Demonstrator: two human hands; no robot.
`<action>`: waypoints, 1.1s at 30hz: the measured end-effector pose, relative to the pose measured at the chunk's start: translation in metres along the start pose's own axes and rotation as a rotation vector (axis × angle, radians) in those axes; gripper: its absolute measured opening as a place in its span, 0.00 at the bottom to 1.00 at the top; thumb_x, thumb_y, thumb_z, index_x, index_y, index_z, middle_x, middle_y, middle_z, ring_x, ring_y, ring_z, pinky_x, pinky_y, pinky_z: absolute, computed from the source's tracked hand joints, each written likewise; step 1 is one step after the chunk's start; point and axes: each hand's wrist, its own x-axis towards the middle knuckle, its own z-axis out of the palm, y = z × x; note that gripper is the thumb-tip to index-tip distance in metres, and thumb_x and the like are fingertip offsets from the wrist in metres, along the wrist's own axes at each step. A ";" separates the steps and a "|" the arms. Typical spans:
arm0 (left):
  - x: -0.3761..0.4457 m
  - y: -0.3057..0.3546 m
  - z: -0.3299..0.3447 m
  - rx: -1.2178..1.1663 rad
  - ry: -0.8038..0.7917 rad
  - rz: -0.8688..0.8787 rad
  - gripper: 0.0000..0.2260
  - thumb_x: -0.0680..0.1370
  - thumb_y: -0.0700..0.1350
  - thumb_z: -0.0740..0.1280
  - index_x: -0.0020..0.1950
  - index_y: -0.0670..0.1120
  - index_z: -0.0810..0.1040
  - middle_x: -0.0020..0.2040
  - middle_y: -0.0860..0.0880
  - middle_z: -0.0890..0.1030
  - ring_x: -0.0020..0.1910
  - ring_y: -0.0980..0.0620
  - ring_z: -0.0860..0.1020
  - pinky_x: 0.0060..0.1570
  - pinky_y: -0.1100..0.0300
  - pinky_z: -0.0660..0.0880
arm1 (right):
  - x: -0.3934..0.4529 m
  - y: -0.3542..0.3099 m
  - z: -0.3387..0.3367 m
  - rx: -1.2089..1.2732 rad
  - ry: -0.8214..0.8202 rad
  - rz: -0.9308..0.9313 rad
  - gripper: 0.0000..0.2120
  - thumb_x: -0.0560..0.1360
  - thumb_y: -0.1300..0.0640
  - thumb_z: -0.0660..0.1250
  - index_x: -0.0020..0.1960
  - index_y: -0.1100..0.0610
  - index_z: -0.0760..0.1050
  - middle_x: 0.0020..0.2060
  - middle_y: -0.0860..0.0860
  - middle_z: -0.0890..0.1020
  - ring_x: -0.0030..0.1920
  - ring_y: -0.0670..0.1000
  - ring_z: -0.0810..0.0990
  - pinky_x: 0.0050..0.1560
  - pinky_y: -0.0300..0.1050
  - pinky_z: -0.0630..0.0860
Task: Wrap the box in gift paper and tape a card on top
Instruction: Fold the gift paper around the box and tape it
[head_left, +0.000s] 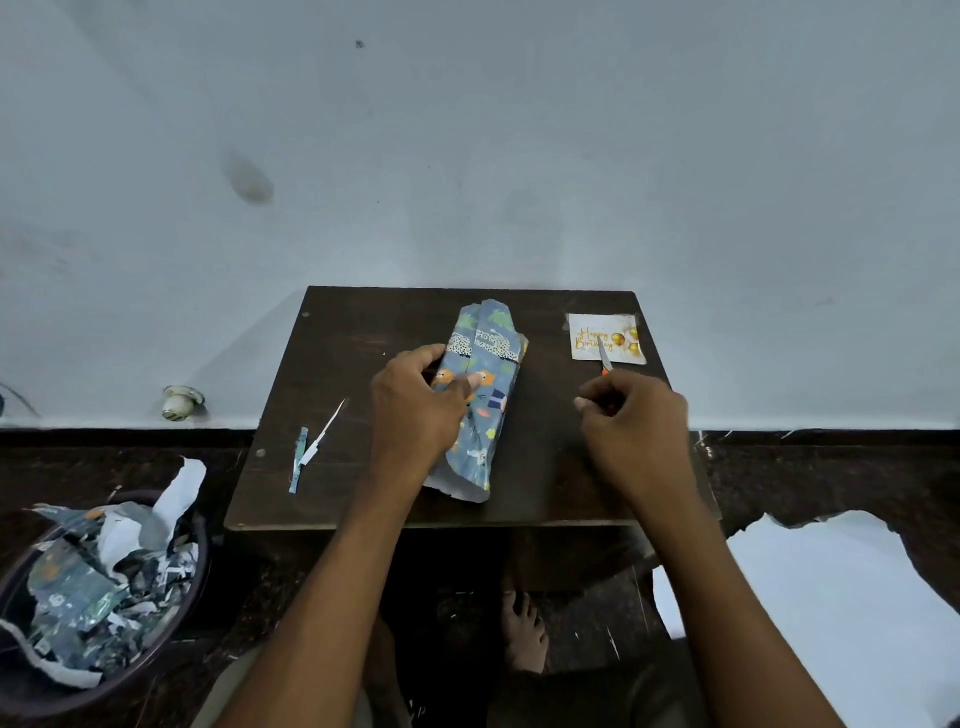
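A long box wrapped in blue animal-print gift paper (485, 384) lies lengthwise in the middle of the small dark wooden table (363, 332); its paper ends stand open at both ends. My left hand (415, 405) presses on the box's left side, thumb across the paper seam. My right hand (631, 421) hovers to the right of the box, fingers pinched, and seems to hold small scissors (604, 358) whose blade points over the card. The white "Happy Birthday" card (605, 338) with gold balloons lies at the table's far right corner.
Paper offcut strips (311, 447) lie on the table's left part. A round bin (104, 587) full of gift-paper scraps stands on the floor at the left. A large white sheet (841, 597) lies on the floor at the right. A bare foot (524, 631) rests under the table.
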 end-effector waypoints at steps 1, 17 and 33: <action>-0.001 0.001 0.000 -0.002 -0.003 0.011 0.17 0.73 0.45 0.78 0.59 0.43 0.83 0.50 0.52 0.85 0.43 0.62 0.81 0.39 0.77 0.73 | -0.002 0.006 -0.006 -0.053 0.027 0.016 0.01 0.73 0.56 0.74 0.42 0.52 0.84 0.37 0.46 0.83 0.42 0.49 0.81 0.46 0.46 0.78; 0.004 0.008 -0.007 0.184 -0.175 0.166 0.21 0.72 0.42 0.79 0.65 0.42 0.82 0.57 0.48 0.83 0.52 0.52 0.80 0.56 0.58 0.77 | -0.014 0.009 0.001 -0.287 -0.152 0.250 0.06 0.69 0.55 0.73 0.37 0.56 0.78 0.36 0.53 0.80 0.41 0.57 0.81 0.38 0.45 0.76; -0.041 0.028 -0.005 0.681 -0.002 0.433 0.08 0.73 0.46 0.73 0.51 0.51 0.87 0.50 0.52 0.77 0.50 0.49 0.73 0.46 0.58 0.54 | -0.015 -0.031 -0.010 0.492 0.085 0.072 0.06 0.79 0.60 0.69 0.49 0.50 0.82 0.36 0.45 0.86 0.37 0.47 0.81 0.42 0.48 0.77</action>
